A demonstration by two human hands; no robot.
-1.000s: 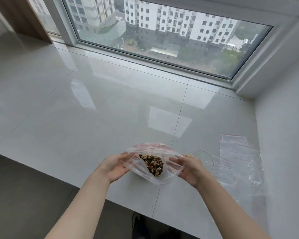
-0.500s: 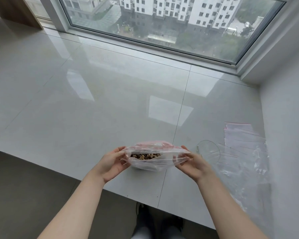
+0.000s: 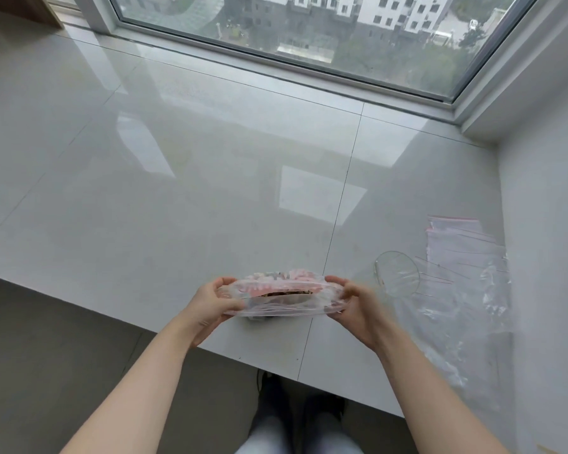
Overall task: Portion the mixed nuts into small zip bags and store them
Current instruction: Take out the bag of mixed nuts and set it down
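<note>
A clear zip bag (image 3: 281,298) with a red seal strip holds mixed nuts, which show as a thin brown band through its mouth. I hold it just above the near edge of the white tiled ledge (image 3: 184,198). My left hand (image 3: 210,304) pinches its left end and my right hand (image 3: 354,306) pinches its right end. The bag is stretched flat and level between them. Empty small zip bags (image 3: 463,250) lie in a loose pile at the right.
A clear glass bowl (image 3: 398,273) sits just right of my right hand, beside the pile of bags. A white wall (image 3: 545,224) closes the right side. A large window (image 3: 309,34) runs along the back. The ledge's front edge drops to a grey floor (image 3: 46,355).
The bag has been tipped from showing the nuts openly to lying flat, and both hands have pulled its ends apart. My view has dipped downward.
</note>
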